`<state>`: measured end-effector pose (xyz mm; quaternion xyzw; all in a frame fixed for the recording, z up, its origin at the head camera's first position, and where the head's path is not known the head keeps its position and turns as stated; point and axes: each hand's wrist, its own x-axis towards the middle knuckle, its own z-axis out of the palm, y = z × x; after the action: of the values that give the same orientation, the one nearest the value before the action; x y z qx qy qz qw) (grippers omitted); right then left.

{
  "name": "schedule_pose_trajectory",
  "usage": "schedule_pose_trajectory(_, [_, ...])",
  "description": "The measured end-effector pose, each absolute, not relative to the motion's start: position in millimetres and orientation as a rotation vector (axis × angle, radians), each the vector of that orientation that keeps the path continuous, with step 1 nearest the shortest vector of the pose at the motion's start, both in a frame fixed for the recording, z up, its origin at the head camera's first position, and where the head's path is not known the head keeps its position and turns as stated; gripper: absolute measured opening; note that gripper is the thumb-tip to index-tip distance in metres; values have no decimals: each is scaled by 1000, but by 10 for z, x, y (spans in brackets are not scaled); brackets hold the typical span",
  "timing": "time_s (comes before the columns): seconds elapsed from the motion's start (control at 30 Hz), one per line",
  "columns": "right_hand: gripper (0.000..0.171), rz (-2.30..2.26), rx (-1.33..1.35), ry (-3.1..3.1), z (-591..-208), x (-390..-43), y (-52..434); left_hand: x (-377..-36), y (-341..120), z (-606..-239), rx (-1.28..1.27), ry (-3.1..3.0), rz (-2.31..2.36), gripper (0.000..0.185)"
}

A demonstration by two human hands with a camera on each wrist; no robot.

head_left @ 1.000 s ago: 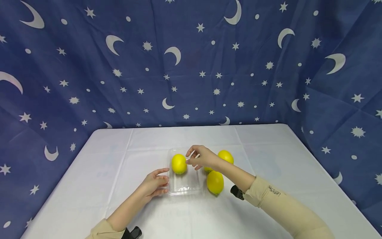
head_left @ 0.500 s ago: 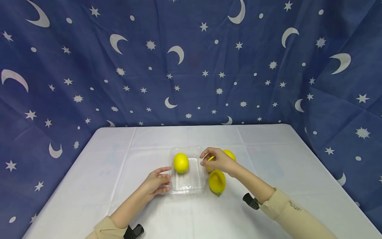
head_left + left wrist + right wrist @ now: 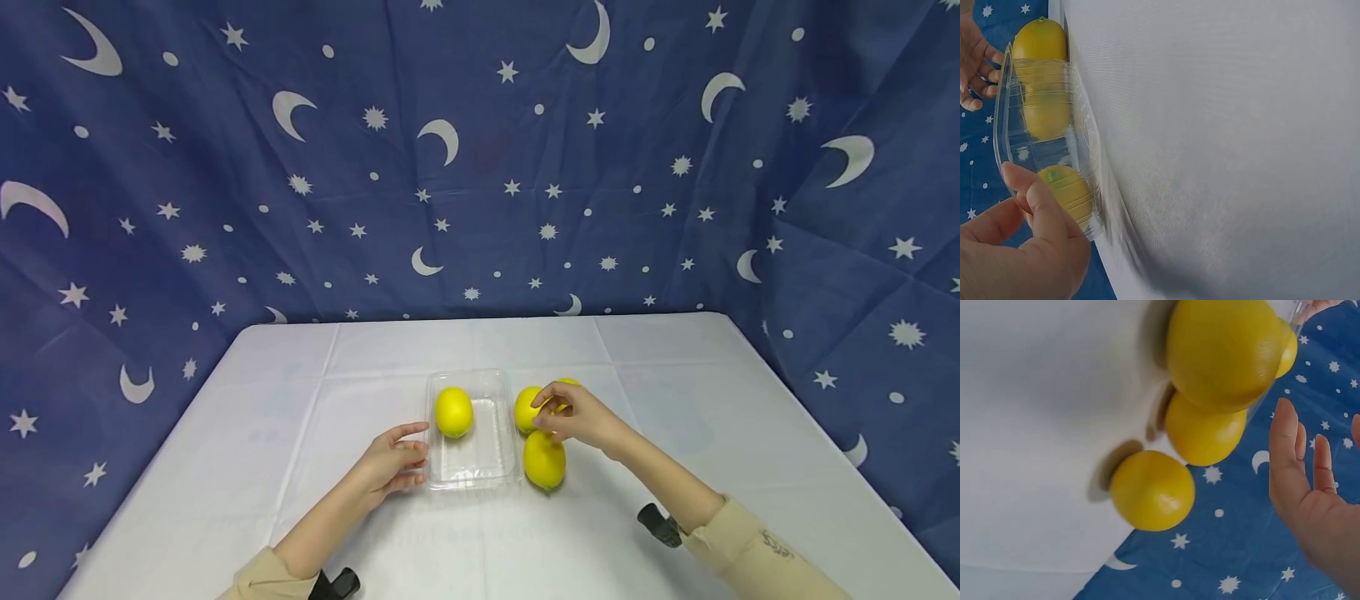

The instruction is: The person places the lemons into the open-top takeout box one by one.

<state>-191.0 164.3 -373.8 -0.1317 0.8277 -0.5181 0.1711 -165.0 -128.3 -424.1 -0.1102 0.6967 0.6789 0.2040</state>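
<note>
A clear plastic tray (image 3: 498,467) lies mid-table with one yellow lemon (image 3: 453,412) in its far left corner. My left hand (image 3: 416,454) rests with relaxed fingers against the tray's left rim (image 3: 1007,134). Three more lemons lie on the cloth just right of the tray: one beside its far end (image 3: 526,410), one nearer me (image 3: 544,459), and one (image 3: 567,384) mostly hidden behind my right hand (image 3: 547,408). That hand hovers over the far lemon. In the right wrist view its fingers (image 3: 1288,450) are straight and apart from the three lemons (image 3: 1204,434).
A white cloth covers the table (image 3: 675,467), whose edges fall away left and right. A blue curtain (image 3: 480,167) with moons and stars hangs right behind the table's far edge.
My right hand has let go of the lemon in the tray and moved right, out of the tray, to the lemons beside it. The left hand has stayed at the tray.
</note>
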Motion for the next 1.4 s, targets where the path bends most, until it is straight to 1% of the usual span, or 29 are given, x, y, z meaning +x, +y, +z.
schedule_pose_trajectory(0.4, [27,-1402,-293,2438,-3932,-1930,1789,-1646,-1306,-4261,-300,1931,1900,48])
schedule_pose_trajectory(1.0, [41,-1331,-178,2431,-4129,-1891,1763,-1658,-1310,-4255,-296,1925,1896,48])
schedule_pose_trajectory(1.4, [39,-1312,-145,2406,-4172,-1872,1711,-1648,-1306,-4236,-305,1936,1897,47])
